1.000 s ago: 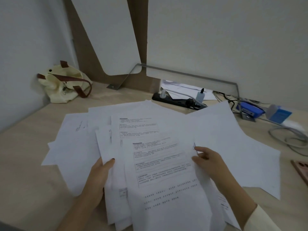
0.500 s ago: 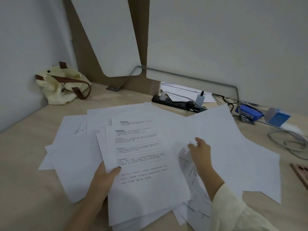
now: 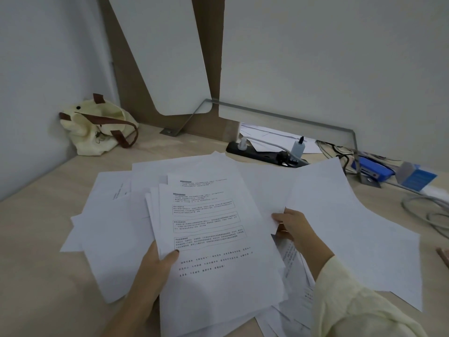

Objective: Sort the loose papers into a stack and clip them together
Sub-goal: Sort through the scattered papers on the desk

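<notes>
I see the left hand (image 3: pixel 155 266) gripping a thin stack of printed sheets (image 3: pixel 218 251) at its left edge, with the thumb pressed flat on top and the fingers hidden underneath. The right hand (image 3: pixel 295 226) pinches the near corner of a blank white sheet (image 3: pixel 340 215) just beside the stack. More smooth, rectangular loose papers (image 3: pixel 109 215) lie fanned across the pale wood-grain desk (image 3: pixel 36 263).

Top sheet (image 3: pixel 213 239): printed txt in boxed paragraphs, too blurred to read. Nothing else legible.
</notes>
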Action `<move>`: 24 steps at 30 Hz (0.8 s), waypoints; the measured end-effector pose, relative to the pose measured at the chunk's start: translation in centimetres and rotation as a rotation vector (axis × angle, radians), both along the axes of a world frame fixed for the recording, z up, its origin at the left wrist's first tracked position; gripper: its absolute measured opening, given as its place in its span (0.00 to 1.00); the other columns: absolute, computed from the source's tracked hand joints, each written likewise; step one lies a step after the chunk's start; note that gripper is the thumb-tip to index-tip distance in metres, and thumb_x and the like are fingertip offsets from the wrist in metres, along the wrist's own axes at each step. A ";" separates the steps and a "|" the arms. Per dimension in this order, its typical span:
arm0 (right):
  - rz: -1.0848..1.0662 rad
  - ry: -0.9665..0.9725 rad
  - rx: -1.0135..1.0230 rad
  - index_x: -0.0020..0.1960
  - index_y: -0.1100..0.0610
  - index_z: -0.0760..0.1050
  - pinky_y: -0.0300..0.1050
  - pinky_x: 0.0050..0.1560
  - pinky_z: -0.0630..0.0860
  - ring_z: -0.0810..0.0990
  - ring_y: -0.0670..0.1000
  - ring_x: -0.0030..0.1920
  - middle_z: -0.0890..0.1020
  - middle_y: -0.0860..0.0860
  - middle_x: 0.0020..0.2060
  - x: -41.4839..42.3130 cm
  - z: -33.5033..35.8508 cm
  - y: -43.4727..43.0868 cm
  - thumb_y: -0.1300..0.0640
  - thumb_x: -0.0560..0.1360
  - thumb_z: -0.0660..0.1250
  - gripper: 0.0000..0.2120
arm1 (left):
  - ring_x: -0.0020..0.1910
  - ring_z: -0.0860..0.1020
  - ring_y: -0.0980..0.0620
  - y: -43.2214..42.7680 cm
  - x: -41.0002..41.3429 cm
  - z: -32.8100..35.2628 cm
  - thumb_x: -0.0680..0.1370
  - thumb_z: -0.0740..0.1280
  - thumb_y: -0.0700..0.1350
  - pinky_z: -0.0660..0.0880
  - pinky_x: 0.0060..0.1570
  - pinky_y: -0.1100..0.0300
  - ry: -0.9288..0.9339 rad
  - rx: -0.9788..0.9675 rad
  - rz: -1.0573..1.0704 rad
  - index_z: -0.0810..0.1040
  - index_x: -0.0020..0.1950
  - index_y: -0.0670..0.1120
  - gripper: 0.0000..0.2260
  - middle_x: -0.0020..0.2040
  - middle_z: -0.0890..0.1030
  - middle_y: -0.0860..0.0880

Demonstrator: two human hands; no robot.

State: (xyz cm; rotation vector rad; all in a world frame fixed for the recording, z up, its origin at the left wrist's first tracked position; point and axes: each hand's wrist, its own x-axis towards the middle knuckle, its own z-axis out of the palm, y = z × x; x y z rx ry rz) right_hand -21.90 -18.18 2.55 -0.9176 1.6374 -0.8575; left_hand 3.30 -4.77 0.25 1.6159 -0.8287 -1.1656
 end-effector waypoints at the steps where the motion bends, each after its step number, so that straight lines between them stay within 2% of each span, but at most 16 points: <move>1: -0.016 0.021 -0.034 0.54 0.76 0.72 0.48 0.38 0.78 0.77 0.58 0.40 0.79 0.67 0.46 -0.2 -0.1 0.1 0.69 0.74 0.61 0.12 | 0.58 0.74 0.45 0.0 0.1 0.0 0.78 0.61 0.36 0.69 0.59 0.52 0.003 0.009 0.003 0.69 0.68 0.44 0.19 0.59 0.77 0.46; 4: -0.109 0.091 -0.160 0.52 0.76 0.72 0.61 0.50 0.79 0.75 0.56 0.42 0.78 0.71 0.49 -1.9 0.2 0.8 0.67 0.74 0.61 0.12 | 0.59 0.75 0.44 0.1 0.4 -0.2 0.78 0.61 0.37 0.69 0.62 0.50 0.012 0.024 0.006 0.69 0.68 0.44 0.18 0.61 0.77 0.45; 5: -0.146 0.138 -0.205 0.48 0.75 0.72 0.62 0.52 0.78 0.74 0.55 0.41 0.78 0.71 0.47 -2.6 0.6 1.2 0.65 0.74 0.61 0.11 | 0.60 0.75 0.44 0.1 0.5 -0.2 0.78 0.62 0.37 0.69 0.62 0.48 0.015 0.028 0.009 0.69 0.69 0.44 0.19 0.62 0.77 0.45; 7: -0.222 0.259 -0.349 0.40 0.70 0.71 0.56 0.45 0.78 0.72 0.55 0.38 0.76 0.66 0.37 -4.0 1.6 2.2 0.63 0.75 0.60 0.10 | 0.60 0.75 0.43 0.0 0.6 -0.4 0.78 0.62 0.38 0.69 0.63 0.46 0.017 0.038 0.018 0.69 0.69 0.44 0.19 0.63 0.77 0.45; 9: -0.283 0.392 -0.538 0.39 0.69 0.70 0.44 0.36 0.68 0.69 0.53 0.34 0.73 0.61 0.33 -5.0 2.9 3.6 0.61 0.77 0.59 0.13 | 0.60 0.75 0.43 0.0 0.6 -0.6 0.78 0.62 0.39 0.69 0.63 0.45 0.024 0.045 0.029 0.69 0.69 0.44 0.19 0.63 0.77 0.44; 11: -0.295 0.442 -0.715 0.41 0.67 0.73 0.37 0.33 0.65 0.67 0.47 0.30 0.75 0.57 0.33 -5.2 3.9 5.5 0.59 0.79 0.58 0.13 | 0.60 0.75 0.42 -0.1 0.4 -0.6 0.78 0.62 0.38 0.69 0.63 0.46 0.041 0.052 0.040 0.70 0.68 0.44 0.18 0.62 0.77 0.44; 13: -0.226 0.520 -0.862 0.45 0.62 0.76 0.29 0.36 0.69 0.71 0.44 0.32 0.79 0.53 0.37 -5.0 3.9 7.0 0.61 0.78 0.60 0.08 | 0.58 0.75 0.42 -0.2 0.2 -0.4 0.78 0.62 0.37 0.70 0.61 0.48 0.066 0.054 0.050 0.71 0.68 0.43 0.18 0.61 0.77 0.43; 16: -0.058 0.774 -1.001 0.53 0.64 0.79 0.30 0.48 0.73 0.80 0.50 0.43 0.83 0.56 0.47 -4.6 2.3 8.4 0.66 0.76 0.61 0.10 | 0.57 0.76 0.42 -0.2 0.1 -0.1 0.77 0.62 0.36 0.70 0.58 0.50 0.106 0.061 0.040 0.71 0.68 0.42 0.18 0.59 0.78 0.43; 19: 0.198 0.881 -1.125 0.62 0.59 0.75 0.31 0.64 0.67 0.74 0.42 0.58 0.77 0.50 0.59 -3.9 0.7 9.9 0.65 0.75 0.57 0.18 | 0.56 0.76 0.43 -0.2 0.1 0.3 0.78 0.62 0.36 0.71 0.59 0.50 0.137 0.057 0.025 0.71 0.68 0.42 0.18 0.59 0.78 0.44; 21: 0.326 0.918 -1.143 0.62 0.57 0.75 0.34 0.68 0.64 0.73 0.44 0.61 0.77 0.50 0.61 -3.7 -0.4 10.6 0.69 0.73 0.58 0.21 | 0.57 0.77 0.42 -0.1 0.0 0.5 0.79 0.61 0.40 0.71 0.61 0.47 0.184 0.053 0.033 0.71 0.68 0.43 0.17 0.61 0.78 0.43; 24: 0.489 0.913 -1.081 0.62 0.57 0.76 0.33 0.70 0.59 0.73 0.46 0.62 0.77 0.51 0.62 -3.5 -2.0 11.2 0.74 0.67 0.63 0.26 | 0.59 0.76 0.42 0.0 -0.1 0.8 0.80 0.59 0.51 0.69 0.65 0.43 0.251 0.060 0.077 0.71 0.68 0.44 0.19 0.62 0.78 0.43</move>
